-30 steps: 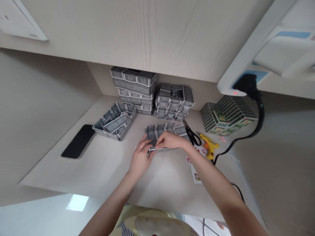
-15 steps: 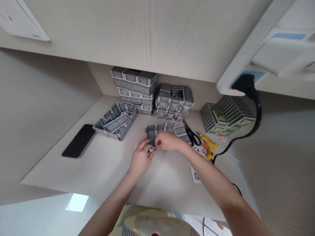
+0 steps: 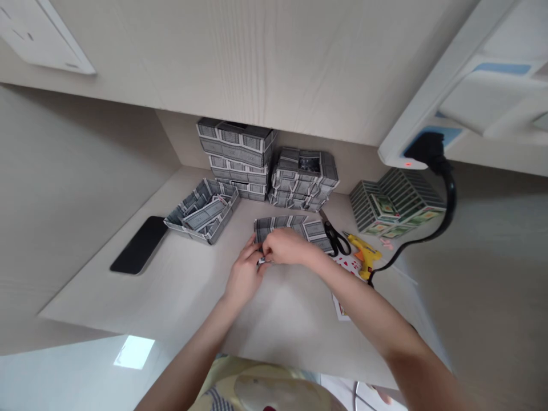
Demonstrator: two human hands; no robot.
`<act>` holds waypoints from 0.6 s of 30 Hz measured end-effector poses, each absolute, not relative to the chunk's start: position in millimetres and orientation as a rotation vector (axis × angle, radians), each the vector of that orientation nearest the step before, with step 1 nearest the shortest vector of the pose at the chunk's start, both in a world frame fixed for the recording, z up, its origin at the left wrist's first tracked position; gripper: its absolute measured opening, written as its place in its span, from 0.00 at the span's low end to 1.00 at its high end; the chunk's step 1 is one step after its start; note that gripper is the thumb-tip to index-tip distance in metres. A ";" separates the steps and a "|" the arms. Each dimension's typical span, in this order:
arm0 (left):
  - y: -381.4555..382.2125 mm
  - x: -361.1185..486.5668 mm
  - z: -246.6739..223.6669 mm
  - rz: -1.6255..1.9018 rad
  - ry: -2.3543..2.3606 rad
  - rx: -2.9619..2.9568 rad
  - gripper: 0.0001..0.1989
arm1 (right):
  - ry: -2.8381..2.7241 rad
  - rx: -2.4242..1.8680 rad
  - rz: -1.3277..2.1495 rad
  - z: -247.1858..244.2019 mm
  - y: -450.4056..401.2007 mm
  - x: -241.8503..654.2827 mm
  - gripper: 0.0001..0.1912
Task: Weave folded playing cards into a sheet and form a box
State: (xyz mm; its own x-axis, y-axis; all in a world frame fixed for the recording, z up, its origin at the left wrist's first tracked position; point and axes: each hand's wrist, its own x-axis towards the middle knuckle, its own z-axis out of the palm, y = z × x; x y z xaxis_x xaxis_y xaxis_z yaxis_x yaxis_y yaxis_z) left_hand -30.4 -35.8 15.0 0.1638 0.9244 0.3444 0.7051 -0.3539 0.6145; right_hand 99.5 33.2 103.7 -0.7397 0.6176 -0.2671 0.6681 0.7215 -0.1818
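A low tray made of grey-patterned playing cards (image 3: 317,229) lies on the desk under my hands. My left hand (image 3: 245,270) grips its near left corner, with thumb and fingers closed round the edge. At the same corner, my right hand (image 3: 282,246) is closed in a pinch on the card wall, its fingertips nearly touching the left ones. A small white folded edge of card shows between the two hands. My right hand and forearm hide much of the tray's near side.
Black scissors (image 3: 337,240), a yellow glue gun (image 3: 365,254) and loose playing cards (image 3: 340,307) lie at the right. Left are a card box (image 3: 209,236) holding card pieces and a black phone (image 3: 139,245). Behind stand stacked card boxes (image 3: 237,149), (image 3: 302,177) and a green-striped card structure (image 3: 396,202). A black cable (image 3: 447,205) hangs down.
My right hand has shifted slightly left and down, closer to my left hand at the tray's corner. The left hand keeps its grip. The view has moved slightly.
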 end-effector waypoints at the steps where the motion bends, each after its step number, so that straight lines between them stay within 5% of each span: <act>1: -35.9 -30.2 15.0 0.984 1.563 2.134 0.05 | 2.735 1.026 -0.392 103.6 33.2 98.5 0.09; 7: -35.2 -30.2 14.6 0.991 1.565 2.130 0.05 | 2.739 1.033 -0.365 98.6 31.9 94.8 0.08; 15: -35.0 -32.2 15.5 0.991 1.605 2.175 0.04 | 2.711 1.174 -0.999 91.7 37.1 134.7 0.11; 18: -35.4 -31.3 16.4 1.002 1.607 2.204 0.04 | 2.720 1.292 -0.931 81.8 25.3 143.2 0.13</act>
State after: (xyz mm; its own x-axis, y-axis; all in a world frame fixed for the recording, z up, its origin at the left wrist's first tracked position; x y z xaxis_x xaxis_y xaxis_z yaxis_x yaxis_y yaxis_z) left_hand -31.3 -35.4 16.4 0.1619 0.9080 0.3864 0.7469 -0.3687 0.5534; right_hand 143.2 25.3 81.8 -0.6639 0.7107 -0.2328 0.7044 0.4896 -0.5139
